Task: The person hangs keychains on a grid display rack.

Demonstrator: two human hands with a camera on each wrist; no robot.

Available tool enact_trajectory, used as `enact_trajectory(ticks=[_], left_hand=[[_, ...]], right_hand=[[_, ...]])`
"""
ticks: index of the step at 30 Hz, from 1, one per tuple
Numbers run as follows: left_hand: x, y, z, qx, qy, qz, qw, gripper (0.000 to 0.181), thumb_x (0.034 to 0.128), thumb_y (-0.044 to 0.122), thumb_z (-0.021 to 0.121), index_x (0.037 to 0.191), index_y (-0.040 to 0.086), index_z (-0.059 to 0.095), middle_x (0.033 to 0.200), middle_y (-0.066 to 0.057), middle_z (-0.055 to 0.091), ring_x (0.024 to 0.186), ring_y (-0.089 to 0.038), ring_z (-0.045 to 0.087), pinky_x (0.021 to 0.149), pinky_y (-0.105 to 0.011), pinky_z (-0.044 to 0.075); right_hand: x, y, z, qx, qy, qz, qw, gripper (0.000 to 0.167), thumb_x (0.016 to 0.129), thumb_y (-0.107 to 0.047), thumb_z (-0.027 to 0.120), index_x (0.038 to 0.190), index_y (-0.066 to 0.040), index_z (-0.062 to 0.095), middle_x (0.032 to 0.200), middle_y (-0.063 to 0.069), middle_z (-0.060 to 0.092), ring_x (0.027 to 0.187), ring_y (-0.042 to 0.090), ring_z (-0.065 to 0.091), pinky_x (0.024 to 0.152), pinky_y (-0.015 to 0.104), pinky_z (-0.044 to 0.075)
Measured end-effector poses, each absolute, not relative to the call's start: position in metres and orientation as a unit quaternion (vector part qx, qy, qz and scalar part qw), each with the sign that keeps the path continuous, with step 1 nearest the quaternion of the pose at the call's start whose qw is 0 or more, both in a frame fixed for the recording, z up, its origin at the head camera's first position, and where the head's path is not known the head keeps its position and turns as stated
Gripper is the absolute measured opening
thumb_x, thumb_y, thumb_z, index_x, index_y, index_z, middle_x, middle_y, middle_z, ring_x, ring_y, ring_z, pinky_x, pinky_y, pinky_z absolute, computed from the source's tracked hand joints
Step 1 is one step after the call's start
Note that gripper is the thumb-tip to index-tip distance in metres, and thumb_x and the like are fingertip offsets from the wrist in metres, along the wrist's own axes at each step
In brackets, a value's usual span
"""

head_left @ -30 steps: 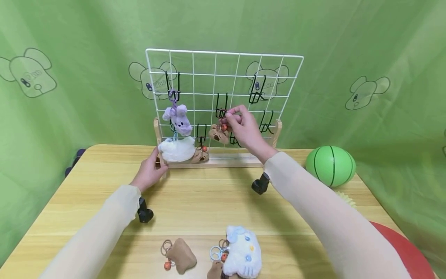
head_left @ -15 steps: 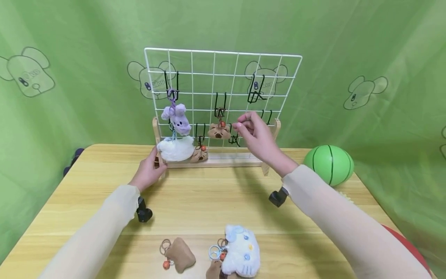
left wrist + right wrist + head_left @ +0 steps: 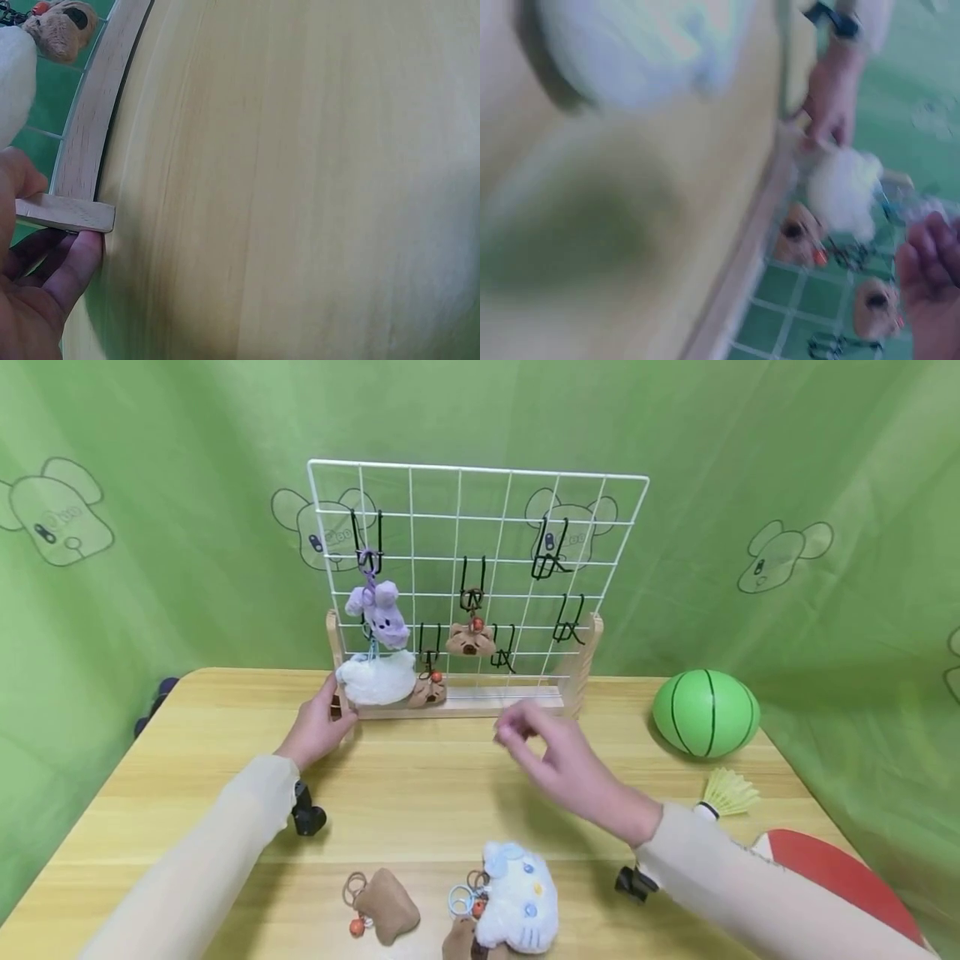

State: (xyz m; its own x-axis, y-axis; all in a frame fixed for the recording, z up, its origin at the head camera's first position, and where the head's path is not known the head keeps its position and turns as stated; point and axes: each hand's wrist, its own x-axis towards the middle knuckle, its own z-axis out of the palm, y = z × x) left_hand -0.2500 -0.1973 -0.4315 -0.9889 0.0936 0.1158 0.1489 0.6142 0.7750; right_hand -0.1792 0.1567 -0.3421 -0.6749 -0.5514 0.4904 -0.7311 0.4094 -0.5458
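Upper bear keychain point(image 3: 471, 642) is hanging on the rack point(image 3: 480, 700) your left hand point(image 3: 313, 732) is gripping, while your right hand point(image 3: 564, 758) is hovering, loosely curled.

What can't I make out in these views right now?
Head: lower brown toy, partly covered by white cat toy, cut by bottom edge.
Head: much of the red paddle, behind the right sleeve.
Left wrist: hanging white toy, cut by left edge.
Right wrist: right hand, blurred, cut by right edge.

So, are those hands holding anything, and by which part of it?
The left hand grips the rack by the foot of its left wooden post. The right hand holds nothing.
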Motion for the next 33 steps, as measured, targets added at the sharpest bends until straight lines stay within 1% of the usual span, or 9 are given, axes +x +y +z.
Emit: enact_trajectory(ticks=[5, 7, 9, 12, 15, 19, 22, 28, 33], left_hand=[[-0.251, -0.197, -0.434, -0.068, -0.898, -0.434, 0.029, 0.078, 0.0991, 0.007, 0.059, 0.166, 0.005, 0.019, 0.132, -0.036, 0.063, 0.121, -0.049, 0.064, 0.108, -0.059, 0.056], [-0.252, -0.196, -0.434, -0.069, -0.898, -0.435, 0.028, 0.079, 0.0993, 0.008, 0.059, 0.166, 0.006, 0.018, 0.133, -0.036, 0.063, 0.121, -0.049, 0.064, 0.108, -0.059, 0.056], [-0.252, -0.196, -0.433, -0.068, -0.897, -0.435, 0.029, 0.079, 0.0994, 0.008, 0.059, 0.166, 0.006, 0.018, 0.133, -0.035, 0.063, 0.121, -0.049, 0.065, 0.107, -0.058, 0.057], [-0.252, -0.196, -0.431, -0.070, -0.897, -0.436, 0.030, 0.078, 0.0996, 0.007, 0.059, 0.166, 0.006, 0.019, 0.133, -0.035, 0.063, 0.121, -0.049, 0.065, 0.108, -0.058, 0.057], [-0.252, -0.196, -0.432, -0.070, -0.896, -0.438, 0.029, 0.079, 0.0996, 0.007, 0.060, 0.166, 0.006, 0.018, 0.133, -0.035, 0.063, 0.121, -0.048, 0.065, 0.108, -0.058, 0.057], [-0.254, -0.197, -0.433, -0.069, -0.896, -0.439, 0.030, 0.079, 0.0993, 0.007, 0.060, 0.166, 0.006, 0.019, 0.133, -0.035, 0.062, 0.121, -0.048, 0.064, 0.108, -0.058, 0.056], [-0.254, -0.197, -0.434, -0.070, -0.896, -0.437, 0.032, 0.079, 0.0992, 0.007, 0.060, 0.166, 0.006, 0.019, 0.133, -0.035, 0.063, 0.121, -0.048, 0.064, 0.108, -0.058, 0.056], [-0.254, -0.198, -0.434, -0.069, -0.897, -0.435, 0.031, 0.079, 0.0993, 0.008, 0.060, 0.166, 0.006, 0.018, 0.133, -0.036, 0.062, 0.121, -0.049, 0.064, 0.108, -0.059, 0.056], [-0.253, -0.199, -0.435, -0.067, -0.897, -0.435, 0.030, 0.079, 0.0993, 0.008, 0.060, 0.167, 0.006, 0.019, 0.134, -0.035, 0.062, 0.122, -0.048, 0.064, 0.109, -0.059, 0.055]], right_hand=[[-0.155, 0.153, -0.363, 0.410, -0.862, 0.291, -0.068, 0.020, 0.103, -0.024, 0.063, 0.112, -0.007, 0.067, 0.103, 0.000, 0.072, 0.098, 0.010, 0.067, 0.093, 0.025, 0.062], [-0.148, 0.152, -0.369, 0.411, -0.869, 0.248, -0.117, 0.023, 0.102, -0.032, 0.066, 0.111, -0.010, 0.067, 0.102, -0.003, 0.070, 0.096, 0.007, 0.064, 0.090, 0.024, 0.061], [-0.142, 0.152, -0.373, 0.409, -0.876, 0.210, -0.147, 0.024, 0.099, -0.036, 0.070, 0.108, -0.014, 0.067, 0.100, -0.006, 0.067, 0.092, 0.004, 0.059, 0.085, 0.020, 0.057], [-0.138, 0.152, -0.376, 0.401, -0.884, 0.165, -0.176, 0.020, 0.096, -0.034, 0.073, 0.105, -0.018, 0.066, 0.098, -0.009, 0.064, 0.089, 0.001, 0.053, 0.078, 0.019, 0.053], [-0.136, 0.151, -0.379, 0.390, -0.888, 0.147, -0.197, 0.017, 0.094, -0.032, 0.074, 0.104, -0.020, 0.067, 0.098, -0.011, 0.062, 0.089, 0.001, 0.052, 0.078, 0.020, 0.052], [-0.133, 0.148, -0.383, 0.376, -0.888, 0.149, -0.219, 0.011, 0.091, -0.022, 0.074, 0.096, -0.021, 0.064, 0.092, -0.010, 0.056, 0.086, 0.002, 0.048, 0.075, 0.019, 0.049], [-0.133, 0.146, -0.386, 0.374, -0.887, 0.153, -0.225, 0.015, 0.090, -0.014, 0.074, 0.089, -0.019, 0.060, 0.086, -0.009, 0.050, 0.082, 0.003, 0.044, 0.070, 0.016, 0.045], [-0.132, 0.144, -0.391, 0.382, -0.883, 0.151, -0.225, 0.019, 0.093, -0.007, 0.072, 0.081, -0.016, 0.060, 0.080, -0.010, 0.048, 0.074, 0.001, 0.041, 0.065, 0.014, 0.043], [-0.133, 0.145, -0.391, 0.400, -0.872, 0.160, -0.231, 0.018, 0.097, -0.008, 0.067, 0.084, -0.016, 0.060, 0.079, -0.013, 0.052, 0.072, -0.003, 0.045, 0.068, 0.013, 0.048]])
